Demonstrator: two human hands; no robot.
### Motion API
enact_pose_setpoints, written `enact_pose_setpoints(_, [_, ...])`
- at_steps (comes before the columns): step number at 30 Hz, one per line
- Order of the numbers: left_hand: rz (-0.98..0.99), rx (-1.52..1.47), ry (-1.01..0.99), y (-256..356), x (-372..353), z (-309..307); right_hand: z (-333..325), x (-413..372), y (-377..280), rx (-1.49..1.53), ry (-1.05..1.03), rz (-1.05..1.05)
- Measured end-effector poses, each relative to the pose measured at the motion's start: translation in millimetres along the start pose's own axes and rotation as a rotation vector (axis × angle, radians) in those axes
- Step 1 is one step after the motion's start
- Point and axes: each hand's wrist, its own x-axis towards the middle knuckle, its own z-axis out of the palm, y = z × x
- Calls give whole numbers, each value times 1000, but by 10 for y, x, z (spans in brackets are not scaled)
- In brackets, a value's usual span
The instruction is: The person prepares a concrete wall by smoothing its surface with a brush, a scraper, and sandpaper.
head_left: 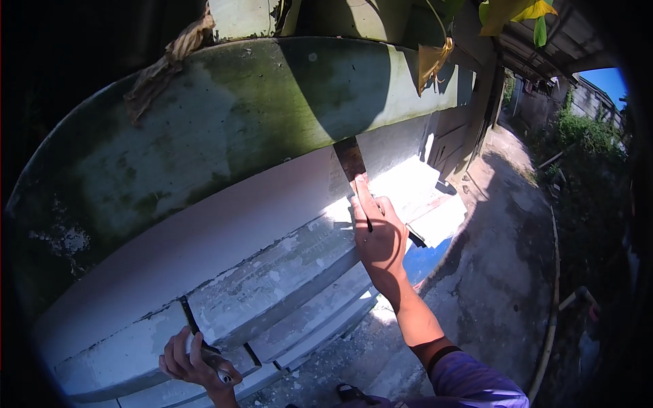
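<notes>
My right hand point(381, 234) grips a putty knife point(350, 160), its index finger stretched along the dark, stained blade. The blade's wide end lies against the wall point(394, 144), right below the mossy, rounded ledge point(265, 95). Lower left, my left hand point(194, 364) is closed, its fingers curled around a pale thing with a round, metallic-looking end point(224, 376); I cannot tell what it is. This hand is over the grey, paint-flecked steps point(272, 272). A smooth white wall surface point(224, 238) runs between ledge and steps.
White sheets or boards point(435, 214) lie right of my right hand, above a blue surface point(428, 255). A concrete path point(496, 204) runs along the right, with a pipe point(552, 272) and plants point(588, 129) beside it. Dry leaves point(435, 61) hang over the ledge.
</notes>
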Motion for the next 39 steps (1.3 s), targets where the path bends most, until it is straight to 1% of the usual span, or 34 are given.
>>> enact_pose_setpoints(2, [-17,-2,-21,35,25,-30,105,99,137,234,75,-73])
enact_pose_setpoints(3, [-34,-10,-21,50,21,-26,65,208,42,237,60,2])
enact_pose_setpoints(4, [-44,-18,-26,54,12,-14,87,320,46,253,34,11])
enact_pose_setpoints(6, [-42,-22,-35,22,18,-20,55,431,-38,149,13,5])
enact_pose_setpoints(9, [-25,-40,-10,52,63,-53,153,404,-57,205,50,28])
enact_pose_setpoints(12, [9,-46,-48,4,21,-55,183,387,-86,295,80,41])
enact_pose_setpoints(13, [14,-45,-47,9,30,-66,152,391,-61,326,115,15])
enact_pose_setpoints(16, [-3,-100,-49,29,60,-91,-66,401,-121,332,136,69])
enact_pose_setpoints(17, [-18,-118,-51,41,60,-112,-192,359,-153,358,71,141])
enact_pose_setpoints(20, [-46,-165,-53,69,104,-130,-472,21,-84,321,96,85])
enact_pose_setpoints(21, [-48,-175,-68,69,101,-147,-580,-184,-35,306,32,181])
enact_pose_setpoints(23, [-47,-193,-98,67,105,-199,-781,-680,33,344,-85,439])
enact_pose_setpoints(25, [-42,-216,-148,79,133,-276,-873,-1310,169,436,-159,644])
enact_pose_setpoints(27, [-42,-259,-196,60,134,-343,-1034,-1949,150,574,-215,848])
enact_pose_setpoints(28, [-37,-281,-207,49,142,-368,-1155,-2243,79,673,-253,1001])
enact_pose_setpoints(30, [-33,-322,-226,32,163,-422,-1232,-3225,205,575,-284,1087])
enact_pose_setpoints(32, [-41,-347,-247,27,188,-476,-1465,-3602,-160,544,-375,1371])
enact_pose_setpoints(34, [-51,-385,-240,31,219,-509,-1573,-4055,-394,542,-406,1524])
enact_pose_setpoints(37, [-37,-409,-243,3,213,-491,-1571,-4358,-692,510,-424,1514])
enact_pose_setpoints(39, [-21,-405,-230,-16,186,-445,-1491,-4348,-791,486,-431,1450])
